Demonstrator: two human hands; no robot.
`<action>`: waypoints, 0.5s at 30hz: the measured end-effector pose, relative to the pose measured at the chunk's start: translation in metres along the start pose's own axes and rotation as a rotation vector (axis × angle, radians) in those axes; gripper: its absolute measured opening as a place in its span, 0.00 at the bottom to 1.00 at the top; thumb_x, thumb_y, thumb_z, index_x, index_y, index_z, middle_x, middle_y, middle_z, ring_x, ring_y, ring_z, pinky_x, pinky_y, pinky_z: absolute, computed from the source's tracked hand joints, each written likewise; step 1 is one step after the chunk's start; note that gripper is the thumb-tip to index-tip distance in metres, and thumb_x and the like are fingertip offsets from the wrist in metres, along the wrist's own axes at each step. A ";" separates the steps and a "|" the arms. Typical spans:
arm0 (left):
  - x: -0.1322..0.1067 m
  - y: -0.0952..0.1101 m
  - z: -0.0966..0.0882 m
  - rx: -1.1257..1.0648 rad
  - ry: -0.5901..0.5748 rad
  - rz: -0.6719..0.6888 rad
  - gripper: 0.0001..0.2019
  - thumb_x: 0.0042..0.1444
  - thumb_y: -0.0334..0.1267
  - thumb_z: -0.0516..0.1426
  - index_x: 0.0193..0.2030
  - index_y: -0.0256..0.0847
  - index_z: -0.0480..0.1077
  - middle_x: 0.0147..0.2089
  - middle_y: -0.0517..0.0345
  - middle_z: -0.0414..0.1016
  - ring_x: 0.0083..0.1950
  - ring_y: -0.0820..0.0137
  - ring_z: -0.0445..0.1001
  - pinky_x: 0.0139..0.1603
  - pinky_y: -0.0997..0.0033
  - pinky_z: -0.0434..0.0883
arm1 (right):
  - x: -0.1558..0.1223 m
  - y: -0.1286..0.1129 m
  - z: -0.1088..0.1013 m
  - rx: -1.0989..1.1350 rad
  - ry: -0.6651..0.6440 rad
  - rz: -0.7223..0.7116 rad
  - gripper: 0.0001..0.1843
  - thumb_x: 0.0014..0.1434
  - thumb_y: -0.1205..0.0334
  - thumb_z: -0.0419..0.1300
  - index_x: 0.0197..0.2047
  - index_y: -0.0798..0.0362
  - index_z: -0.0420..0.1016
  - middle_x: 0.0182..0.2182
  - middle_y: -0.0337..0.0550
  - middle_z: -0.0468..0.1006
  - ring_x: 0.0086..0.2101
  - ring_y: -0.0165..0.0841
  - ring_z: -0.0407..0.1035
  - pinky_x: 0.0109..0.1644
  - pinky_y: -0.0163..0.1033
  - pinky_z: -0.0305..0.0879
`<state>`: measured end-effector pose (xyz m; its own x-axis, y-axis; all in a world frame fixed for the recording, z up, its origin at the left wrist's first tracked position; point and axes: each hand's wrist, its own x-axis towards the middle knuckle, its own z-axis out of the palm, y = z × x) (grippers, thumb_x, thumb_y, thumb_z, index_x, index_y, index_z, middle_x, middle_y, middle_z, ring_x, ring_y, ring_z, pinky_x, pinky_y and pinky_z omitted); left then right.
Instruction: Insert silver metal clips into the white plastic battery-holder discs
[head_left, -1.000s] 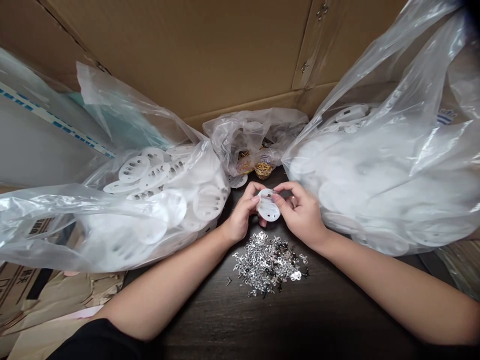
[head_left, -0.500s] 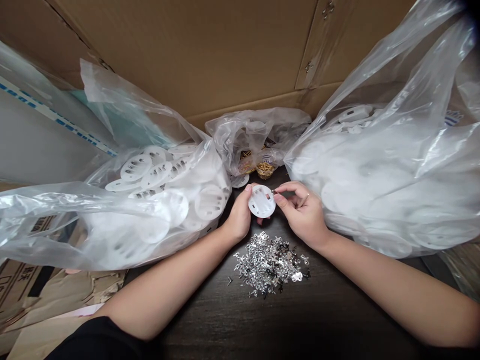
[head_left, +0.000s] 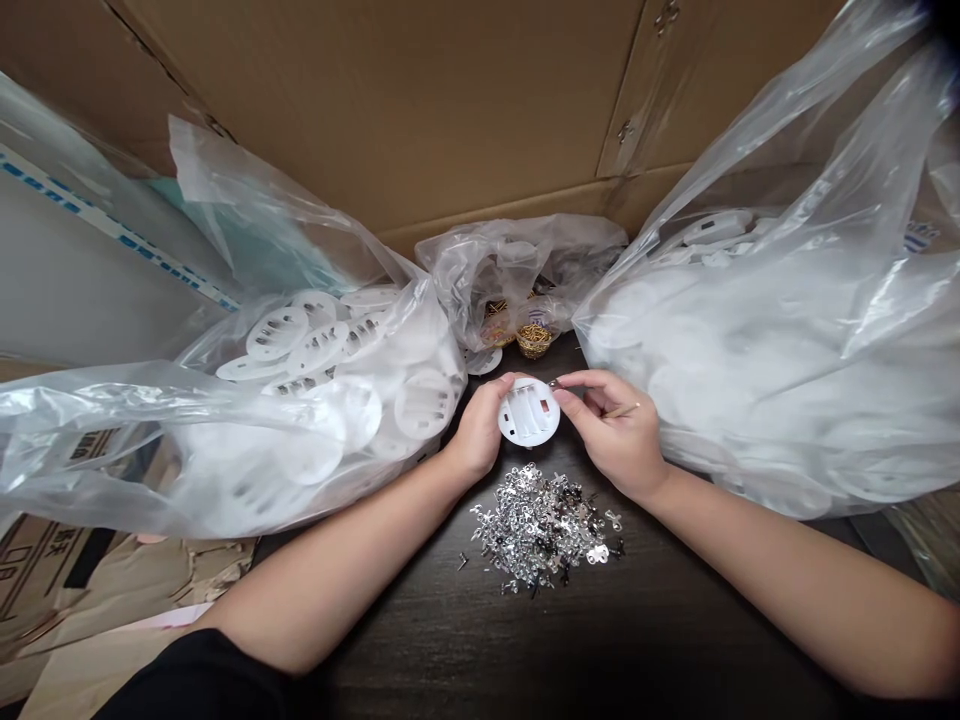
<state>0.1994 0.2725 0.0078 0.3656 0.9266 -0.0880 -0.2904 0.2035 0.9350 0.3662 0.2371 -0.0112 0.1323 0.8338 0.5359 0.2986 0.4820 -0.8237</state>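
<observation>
My left hand (head_left: 476,430) grips a round white plastic disc (head_left: 529,412) from its left side. The disc has parallel ribbed slots, like a battery holder. My right hand (head_left: 616,432) pinches a small metal tab (head_left: 554,383) against the disc's upper edge, and a thin golden sliver shows among its fingers. Below both hands lies a loose pile of silver metal tabs (head_left: 540,530). The left hand is beside a clear plastic bag of white discs (head_left: 337,400), and the right hand is beside a fuller one (head_left: 772,370).
A small plastic bag (head_left: 517,280) with gold-coloured metal parts stands beyond my hands. The bags rest on a dark wood tabletop (head_left: 600,640). Cardboard box walls (head_left: 375,110) rise behind them. Flattened cardboard (head_left: 97,600) lies at the lower left.
The disc has turned in my hands, its slotted face now showing more clearly. My right fingers have brought the small metal tab to the disc's upper edge.
</observation>
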 end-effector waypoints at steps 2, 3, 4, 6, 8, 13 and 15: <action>-0.001 -0.001 0.000 0.001 -0.035 -0.019 0.25 0.61 0.59 0.53 0.41 0.36 0.76 0.31 0.53 0.76 0.26 0.69 0.70 0.24 0.70 0.67 | -0.001 0.002 0.000 0.041 0.014 0.003 0.09 0.64 0.61 0.67 0.48 0.50 0.80 0.39 0.44 0.83 0.33 0.32 0.76 0.36 0.42 0.74; -0.001 -0.002 0.000 0.005 -0.043 0.011 0.25 0.62 0.59 0.53 0.42 0.36 0.75 0.33 0.53 0.76 0.28 0.70 0.71 0.27 0.71 0.68 | -0.001 0.002 0.000 0.081 0.013 0.002 0.09 0.65 0.61 0.67 0.49 0.50 0.80 0.41 0.45 0.83 0.37 0.34 0.78 0.40 0.43 0.76; -0.001 -0.004 0.000 0.017 -0.045 0.061 0.23 0.63 0.58 0.55 0.41 0.37 0.75 0.36 0.52 0.77 0.31 0.70 0.72 0.30 0.71 0.69 | -0.002 0.002 0.001 0.125 0.005 0.003 0.09 0.65 0.62 0.66 0.49 0.50 0.79 0.43 0.45 0.84 0.41 0.35 0.79 0.44 0.44 0.77; -0.001 -0.007 -0.002 0.056 -0.038 0.162 0.21 0.65 0.56 0.55 0.40 0.38 0.74 0.39 0.53 0.76 0.36 0.71 0.71 0.37 0.72 0.69 | -0.001 0.000 0.000 0.190 -0.016 0.006 0.10 0.66 0.63 0.65 0.50 0.49 0.78 0.45 0.45 0.84 0.45 0.36 0.80 0.47 0.46 0.78; 0.000 -0.009 -0.003 0.096 -0.044 0.191 0.24 0.67 0.59 0.53 0.38 0.38 0.72 0.35 0.54 0.73 0.34 0.72 0.68 0.36 0.72 0.67 | 0.000 -0.002 -0.001 0.177 -0.034 0.004 0.10 0.67 0.63 0.65 0.51 0.49 0.79 0.46 0.45 0.84 0.46 0.36 0.80 0.49 0.47 0.79; 0.002 -0.011 -0.004 0.118 -0.067 0.187 0.27 0.67 0.63 0.50 0.36 0.38 0.72 0.32 0.55 0.69 0.31 0.71 0.65 0.34 0.70 0.64 | 0.005 -0.011 -0.003 0.017 -0.037 -0.107 0.05 0.65 0.63 0.66 0.45 0.50 0.81 0.44 0.46 0.81 0.44 0.36 0.77 0.42 0.44 0.76; 0.003 -0.011 -0.004 0.095 -0.073 0.173 0.27 0.67 0.63 0.50 0.36 0.38 0.72 0.31 0.55 0.69 0.31 0.71 0.65 0.33 0.70 0.64 | 0.006 -0.015 -0.002 -0.019 -0.042 -0.148 0.05 0.64 0.63 0.67 0.44 0.50 0.81 0.43 0.46 0.80 0.41 0.34 0.75 0.35 0.40 0.71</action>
<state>0.2004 0.2738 -0.0042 0.3814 0.9192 0.0982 -0.2710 0.0097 0.9625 0.3650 0.2347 0.0048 0.0460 0.7646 0.6428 0.3299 0.5958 -0.7322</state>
